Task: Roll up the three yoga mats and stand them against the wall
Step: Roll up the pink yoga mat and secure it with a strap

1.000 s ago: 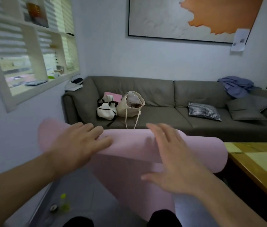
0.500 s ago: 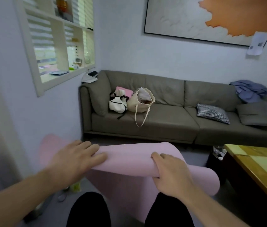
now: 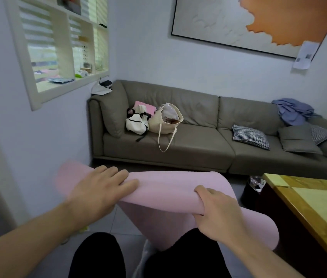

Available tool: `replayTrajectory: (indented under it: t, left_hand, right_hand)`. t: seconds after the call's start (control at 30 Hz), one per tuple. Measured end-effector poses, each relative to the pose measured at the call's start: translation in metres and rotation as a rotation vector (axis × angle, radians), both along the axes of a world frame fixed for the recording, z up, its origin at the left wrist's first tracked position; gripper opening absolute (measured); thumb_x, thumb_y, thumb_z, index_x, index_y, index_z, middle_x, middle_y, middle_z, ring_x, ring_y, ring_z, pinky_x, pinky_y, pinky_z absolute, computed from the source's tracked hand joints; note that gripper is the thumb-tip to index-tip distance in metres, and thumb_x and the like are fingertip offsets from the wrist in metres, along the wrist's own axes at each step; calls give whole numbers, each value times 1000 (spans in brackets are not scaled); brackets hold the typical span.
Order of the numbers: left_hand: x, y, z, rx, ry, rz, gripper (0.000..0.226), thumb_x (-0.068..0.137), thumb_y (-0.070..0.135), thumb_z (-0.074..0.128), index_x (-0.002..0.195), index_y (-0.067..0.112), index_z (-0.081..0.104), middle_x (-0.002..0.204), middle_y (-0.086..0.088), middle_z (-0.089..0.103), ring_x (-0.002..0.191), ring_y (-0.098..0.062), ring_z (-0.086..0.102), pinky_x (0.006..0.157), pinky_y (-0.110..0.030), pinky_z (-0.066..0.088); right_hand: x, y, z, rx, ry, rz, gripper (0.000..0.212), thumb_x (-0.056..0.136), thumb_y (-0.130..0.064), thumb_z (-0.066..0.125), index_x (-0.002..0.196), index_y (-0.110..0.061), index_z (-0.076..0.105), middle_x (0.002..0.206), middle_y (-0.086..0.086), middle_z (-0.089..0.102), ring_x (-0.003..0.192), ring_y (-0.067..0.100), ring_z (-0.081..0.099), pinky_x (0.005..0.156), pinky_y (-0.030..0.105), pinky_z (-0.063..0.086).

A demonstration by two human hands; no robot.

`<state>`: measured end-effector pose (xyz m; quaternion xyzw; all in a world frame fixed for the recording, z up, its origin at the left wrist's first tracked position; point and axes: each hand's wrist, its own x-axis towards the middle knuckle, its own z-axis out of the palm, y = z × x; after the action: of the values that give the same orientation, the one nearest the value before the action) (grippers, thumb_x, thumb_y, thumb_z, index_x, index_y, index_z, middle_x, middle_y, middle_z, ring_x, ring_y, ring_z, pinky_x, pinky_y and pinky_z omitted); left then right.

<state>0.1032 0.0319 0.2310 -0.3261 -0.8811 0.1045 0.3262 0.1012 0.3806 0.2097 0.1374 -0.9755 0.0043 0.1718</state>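
Observation:
A pink yoga mat (image 3: 168,189) is held up in front of me, partly rolled, its loose flap hanging down towards my legs. My left hand (image 3: 100,189) lies over the top of the roll near its left end, fingers spread along it. My right hand (image 3: 220,213) grips the roll's lower edge on the right, fingers curled under it. The mat's right end (image 3: 264,233) sticks out past that hand. No other mats are in view.
A grey sofa (image 3: 198,149) with bags (image 3: 154,121) and cushions stands against the far wall. A wooden table (image 3: 315,201) is at the right, a dark bin (image 3: 252,189) beside it. The left wall (image 3: 38,141) with a window is close by.
My right hand went from flat on the mat to gripping its edge. The roll sank lower in view, and the view drew back and tilted, showing more floor and my legs.

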Motion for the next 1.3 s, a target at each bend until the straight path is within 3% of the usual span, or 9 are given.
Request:
replayTrajectory:
  t: [0.13,0.3,0.57,0.83,0.9,1.0,1.13,1.23,1.3]
  left_hand:
    - [-1,0,-1,-3,16,2,50,68,3,40,111,21,58,87,-2,50,69,-29,50,57,-40,44]
    - [-1,-9,6,15,-18,20,60,55,-3,59,110,20,56,85,-2,51,67,-30,51,55,-39,45]
    - [0,-2,-6,24,-90,27,63,55,-1,74,112,20,57,88,-2,51,70,-29,51,57,-41,45]
    - [3,6,2,-4,-41,-5,50,63,5,53,111,15,61,88,-4,50,71,-32,52,60,-41,42]
    - [10,4,0,1,-69,14,46,62,7,60,107,15,64,89,-4,50,71,-31,53,59,-41,44]
    - [21,0,-7,5,-206,72,53,50,14,77,102,17,64,90,-1,54,73,-29,58,59,-40,49]
    - [40,-4,-31,43,-471,203,61,52,40,74,110,27,62,95,4,57,82,-26,65,63,-37,52]
    - [52,7,-52,-14,-730,374,69,69,70,58,130,39,53,117,7,50,111,-23,58,88,-39,49]
    - [59,19,-71,-25,-925,458,82,69,88,47,136,40,50,124,6,45,120,-21,48,100,-39,43]
  right_hand:
    - [-3,0,-4,-19,12,-6,45,65,-36,73,106,-35,54,83,-12,63,75,21,64,53,37,41]
    - [-11,-13,0,-33,16,14,41,69,-38,70,105,-37,51,84,-12,64,77,19,63,57,38,45]
    - [0,-5,-6,-14,45,-5,41,67,-37,74,104,-34,56,83,-11,66,74,18,64,53,34,42]
    - [10,3,-19,-88,73,-33,38,66,-33,75,99,-30,55,75,-7,61,65,22,61,47,36,43]
    - [11,-1,-24,-107,73,-7,37,66,-31,75,97,-29,56,74,-7,61,63,20,60,46,37,45]
    - [13,-7,-33,-97,102,56,40,60,-26,75,97,-24,61,71,-8,60,60,21,59,46,33,40]
    - [22,-11,-59,-52,94,129,48,52,-20,80,97,-21,63,74,-6,61,62,23,58,53,32,42]
    - [31,-10,-92,1,19,138,53,47,-16,79,96,-20,61,77,-3,59,66,26,58,58,38,47]
    - [38,-12,-115,55,-25,141,54,47,-13,76,98,-19,62,78,-1,58,70,29,56,60,40,46]
